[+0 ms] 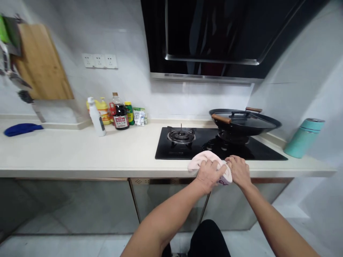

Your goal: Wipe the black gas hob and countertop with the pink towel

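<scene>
A pale pink cloth (207,155), bunched and folded, lies over the front edge of the counter before the gas hob (177,153). My left hand (209,175) is closed on it from above, fingers pressing into the folds. At the cloth's right edge, my right hand (239,171) has its fingers curled and pinches the fabric; its fingertips are partly hidden. Part of the cloth with purple marking hangs below the counter edge. Behind the hands are the hob's knobs (209,146) and the bare left burner (181,135).
A lidded black wok (241,123) with wooden handles covers the right burner. A turquoise flask (304,138) stands at the right. Left of the hob are a white spray bottle (96,117), a dark sauce bottle (120,116) and a blue cloth (23,129). A range hood (203,69) hangs above.
</scene>
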Tool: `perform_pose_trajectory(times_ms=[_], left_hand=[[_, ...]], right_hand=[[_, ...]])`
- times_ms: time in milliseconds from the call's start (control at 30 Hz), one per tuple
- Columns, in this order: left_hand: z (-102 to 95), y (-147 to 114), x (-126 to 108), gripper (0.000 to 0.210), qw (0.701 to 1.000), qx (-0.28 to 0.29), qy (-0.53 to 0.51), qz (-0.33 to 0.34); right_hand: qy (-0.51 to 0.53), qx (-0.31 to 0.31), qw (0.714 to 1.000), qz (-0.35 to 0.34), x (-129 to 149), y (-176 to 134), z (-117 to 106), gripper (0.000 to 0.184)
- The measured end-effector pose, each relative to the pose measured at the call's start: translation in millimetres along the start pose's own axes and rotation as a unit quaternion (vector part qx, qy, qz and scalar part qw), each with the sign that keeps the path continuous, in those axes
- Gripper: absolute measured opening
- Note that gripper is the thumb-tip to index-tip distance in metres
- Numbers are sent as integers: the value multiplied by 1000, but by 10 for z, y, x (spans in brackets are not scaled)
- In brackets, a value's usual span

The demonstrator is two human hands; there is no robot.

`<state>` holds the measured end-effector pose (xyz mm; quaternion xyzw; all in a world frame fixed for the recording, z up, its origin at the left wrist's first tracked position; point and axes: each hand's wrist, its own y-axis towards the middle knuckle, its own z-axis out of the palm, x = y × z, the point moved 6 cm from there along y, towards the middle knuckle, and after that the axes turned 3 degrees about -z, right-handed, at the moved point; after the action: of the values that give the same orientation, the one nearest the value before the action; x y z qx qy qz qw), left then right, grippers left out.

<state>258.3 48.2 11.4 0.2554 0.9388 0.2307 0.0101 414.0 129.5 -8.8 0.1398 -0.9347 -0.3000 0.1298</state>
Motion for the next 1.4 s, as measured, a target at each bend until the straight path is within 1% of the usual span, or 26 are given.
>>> perform_pose_trajectory(times_ms=[100, 200, 267, 333, 400, 467, 533, 567, 600, 667, 733, 800, 867, 933, 1067, 1200, 1300, 1333, 1400], left_hand=[[-35, -326, 320, 81, 1000, -6, 6, -6], [-149, -771, 799, 70, 999, 0, 13, -45], [-298, -1114, 1152, 65, 997, 0, 24, -72], [-488, -1488, 1515, 61, 995, -1, 35, -98], [-689, -1891, 1889, 52, 990, -4, 48, -130], [-874, -2311, 2275, 52, 979, -3, 83, -185], [-1047, -2698, 2618, 60, 960, -6, 140, -244], [-1131, -2852, 2746, 65, 949, -11, 171, -263], [-1192, -2964, 2835, 69, 944, -9, 193, -268], [-1254, -3048, 2907, 74, 942, 9, 215, -259], [-1227, -2953, 2840, 74, 947, 27, 218, -236], [-1123, -2714, 2644, 69, 953, 26, 219, -209], [-953, -2381, 2342, 62, 961, 8, 217, -173], [-758, -2014, 1989, 56, 968, -14, 210, -137], [-428, -1315, 1327, 58, 980, -55, 173, -79], [-172, -716, 787, 54, 987, -75, 136, -33], [-9, -384, 452, 51, 988, -84, 130, -10], [34, -313, 371, 51, 987, -88, 131, -6], [96, -247, 286, 53, 986, -95, 137, -4]], right_hand=[[-22, -10, 1000, -15, -9, -53, -3, 35], [-37, 0, 999, -17, -12, -92, -2, 38], [-42, 8, 999, -17, -15, -107, 2, 40], [-44, 7, 999, -21, -13, -118, 3, 42], [-44, 0, 999, -29, -6, -128, 4, 42], [-44, -10, 998, -34, 0, -137, 11, 42], [-47, -18, 998, -32, 1, -144, 25, 41], [-50, -22, 998, -28, 1, -146, 34, 41], [-54, -25, 998, -25, 1, -146, 42, 41], [-60, -31, 998, -19, 8, -144, 55, 41], [-61, -40, 997, -15, 19, -141, 55, 38], [-57, -45, 997, -13, 41, -140, 44, 35], [-50, -47, 998, -14, 79, -141, 20, 33], [-41, -48, 998, -9, 125, -139, -14, 32], [-32, -54, 998, 30, 184, -126, -63, 33], [-32, -68, 997, 34, 198, -122, -50, 34], [-39, -74, 996, 27, 162, -142, -20, 35], [-43, -76, 996, 24, 146, -150, -9, 35], [-53, -79, 995, 11, 117, -167, 9, 37]])
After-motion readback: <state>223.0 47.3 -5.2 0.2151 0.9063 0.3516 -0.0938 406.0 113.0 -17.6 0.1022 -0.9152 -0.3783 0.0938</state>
